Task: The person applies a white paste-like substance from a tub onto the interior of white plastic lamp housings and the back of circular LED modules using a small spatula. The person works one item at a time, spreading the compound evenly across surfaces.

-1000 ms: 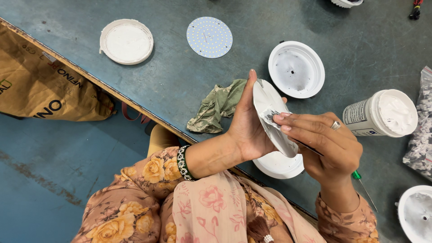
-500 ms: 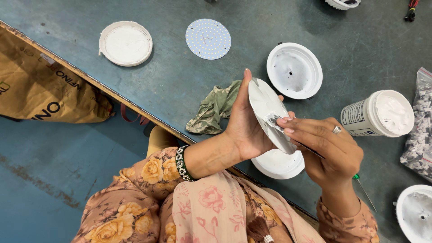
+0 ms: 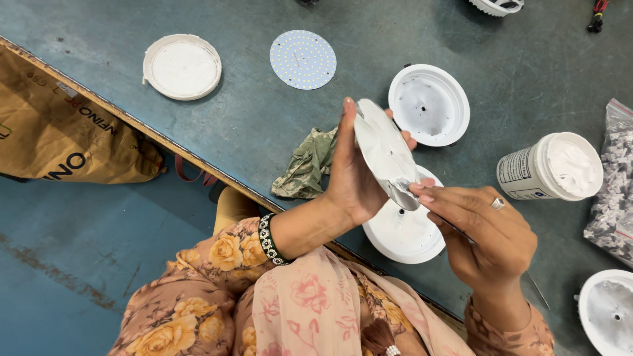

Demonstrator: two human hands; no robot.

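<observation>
My left hand [image 3: 349,178] holds a round white disc [image 3: 384,153] up on edge above the bench. My right hand [image 3: 484,237] presses its fingertips on the disc's lower face, where a grey patch shows, and grips a thin tool whose tip sticks out below the wrist. A white round lamp housing [image 3: 403,232] lies on the bench right under both hands. A crumpled green cloth [image 3: 308,165] lies just left of my left hand.
On the blue-grey bench [image 3: 250,105] lie a second white housing [image 3: 428,104], a round LED board [image 3: 302,59], a white lid [image 3: 182,66], an open tub of white paste [image 3: 552,166], a bag of small parts [image 3: 614,178] and another housing [image 3: 610,320]. A brown sack [image 3: 59,132] lies on the floor.
My right hand's fingertips have slid slightly down and right along the disc's face. The left hand keeps the disc in the same spot.
</observation>
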